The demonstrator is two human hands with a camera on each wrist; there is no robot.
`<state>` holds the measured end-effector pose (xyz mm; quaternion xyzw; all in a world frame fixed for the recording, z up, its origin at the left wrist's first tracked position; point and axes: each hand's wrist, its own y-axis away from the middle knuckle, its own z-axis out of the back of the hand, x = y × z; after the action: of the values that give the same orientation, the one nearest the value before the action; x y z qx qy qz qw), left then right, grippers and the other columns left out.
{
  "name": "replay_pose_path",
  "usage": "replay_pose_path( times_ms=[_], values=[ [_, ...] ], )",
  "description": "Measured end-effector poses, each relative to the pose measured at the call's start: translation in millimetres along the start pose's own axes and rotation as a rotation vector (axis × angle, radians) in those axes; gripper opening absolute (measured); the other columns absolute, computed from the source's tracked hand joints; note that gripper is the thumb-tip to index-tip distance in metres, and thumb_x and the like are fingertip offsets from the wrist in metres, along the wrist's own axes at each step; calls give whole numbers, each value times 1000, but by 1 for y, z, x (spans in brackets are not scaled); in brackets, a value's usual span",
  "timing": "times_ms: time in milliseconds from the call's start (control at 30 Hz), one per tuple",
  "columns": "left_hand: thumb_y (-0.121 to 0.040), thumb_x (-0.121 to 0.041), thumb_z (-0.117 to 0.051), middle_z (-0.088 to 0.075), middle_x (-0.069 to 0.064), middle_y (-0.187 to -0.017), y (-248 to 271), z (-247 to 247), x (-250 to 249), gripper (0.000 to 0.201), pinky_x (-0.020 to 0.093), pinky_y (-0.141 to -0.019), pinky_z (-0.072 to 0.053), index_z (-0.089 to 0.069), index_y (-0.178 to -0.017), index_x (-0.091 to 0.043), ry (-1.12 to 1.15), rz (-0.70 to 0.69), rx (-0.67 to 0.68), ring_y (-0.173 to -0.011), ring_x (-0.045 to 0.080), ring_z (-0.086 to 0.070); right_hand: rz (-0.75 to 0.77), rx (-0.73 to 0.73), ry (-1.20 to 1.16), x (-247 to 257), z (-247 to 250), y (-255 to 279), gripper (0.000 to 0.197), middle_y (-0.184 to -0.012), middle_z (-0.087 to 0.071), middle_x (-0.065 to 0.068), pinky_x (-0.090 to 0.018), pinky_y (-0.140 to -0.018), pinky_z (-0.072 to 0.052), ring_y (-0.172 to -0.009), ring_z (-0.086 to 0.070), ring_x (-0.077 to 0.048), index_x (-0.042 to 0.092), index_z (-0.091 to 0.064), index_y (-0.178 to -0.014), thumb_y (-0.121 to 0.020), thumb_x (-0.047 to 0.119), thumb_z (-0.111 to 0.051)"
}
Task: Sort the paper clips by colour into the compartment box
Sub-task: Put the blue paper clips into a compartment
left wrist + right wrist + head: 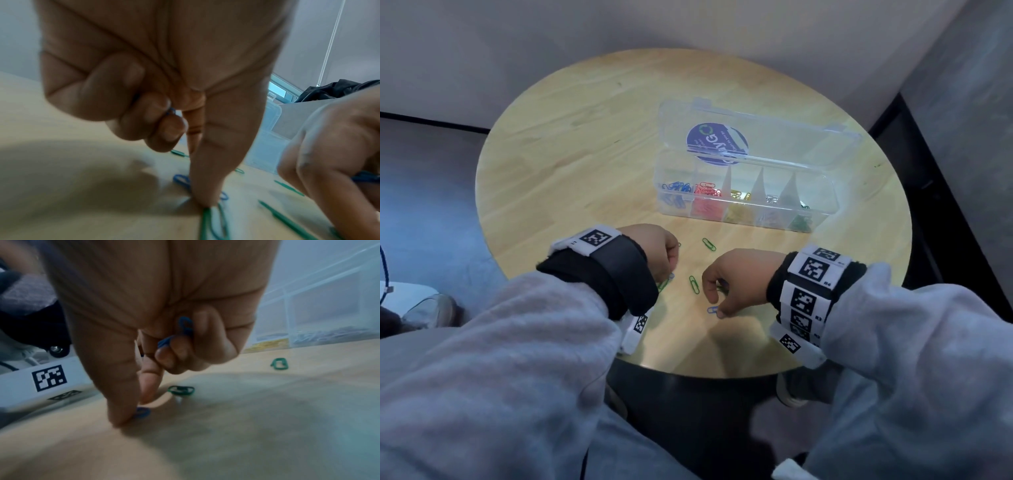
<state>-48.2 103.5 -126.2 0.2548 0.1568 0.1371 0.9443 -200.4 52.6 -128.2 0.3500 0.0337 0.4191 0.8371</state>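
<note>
Clips, loose: a few green (709, 244) and blue paper clips (712, 310) lie on the table (585, 137) just in front of the compartment box (743, 205). Light, thin, slippery wire, probably; best pinched by the edges. Right hand (736, 277) pinches one blue clip, more curled in its fingers; left hand (654, 250) likewise grips blue clips.

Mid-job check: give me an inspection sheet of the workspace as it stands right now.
Surface: round wooden table.
Job's things: clear compartment box, lid open, clips sorted by colour; loose green clips and a blue clip on the table.
Clutter: nothing seen.
Grippers: left hand holds blue clips in curled fingers, forefinger touching a clip; right hand holds blue clips, pinching the blue clip.
Cables: blue cord at far left.
Surroundings: grey walls, dark floor.
</note>
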Motion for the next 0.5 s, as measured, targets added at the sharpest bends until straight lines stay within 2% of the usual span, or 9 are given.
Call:
replay_pose_path(
  times_ms=[100,167,300,367,433,500],
  values=[
    [-80,-15,-58,-55,-7,-67,-5,-1,0,8,17,-48,-30,-58,-77,-23,-24,14,23,-64,13,-50,-6,3,-2,-1,0,-2,12,-65,-49,10,-27,-64,-44,-58,-44,-6,22,-59,-72,-77,19,-69],
    [-79,-14,-57,-57,-3,-73,-6,-2,2,9,19,-55,-36,-58,-77,-22,-12,27,47,-70,18,-50,-23,11,-10,-1,1,-4,10,-64,-50,9,-27,-63,-44,-58,-45,-8,20,-60,-71,-77,15,-67],
    [-79,-19,-62,-59,-1,-71,-7,3,6,3,23,-65,-40,-63,-76,-20,128,40,100,-67,19,-50,-32,23,-81,-1,5,-3,7,-62,-51,8,-25,-60,-42,-59,-45,-10,17,-63,-73,-75,12,-67],
    [-80,-21,-63,-56,3,-69,-8,11,8,7,24,-63,-37,-62,-77,-16,276,54,111,-61,20,-45,-41,-3,-182,-3,11,-1,5,-59,-52,11,-22,-60,-41,-58,-46,-7,17,-66,-73,-74,15,-70],
    [-82,-16,-60,-48,5,-66,-10,20,8,9,25,-59,-33,-57,-75,-11,509,87,108,-58,21,-39,-59,-36,-300,-7,21,1,6,-56,-53,12,-19,-57,-39,-55,-45,-7,18,-66,-71,-74,19,-71],
    [-84,-9,-52,-44,4,-65,-9,29,7,13,22,-50,-29,-50,-71,-9,785,127,82,-55,17,-35,-82,-67,-417,-9,33,1,15,-58,-49,6,-20,-54,-38,-50,-43,-10,21,-60,-66,-76,22,-71]
  ],
)
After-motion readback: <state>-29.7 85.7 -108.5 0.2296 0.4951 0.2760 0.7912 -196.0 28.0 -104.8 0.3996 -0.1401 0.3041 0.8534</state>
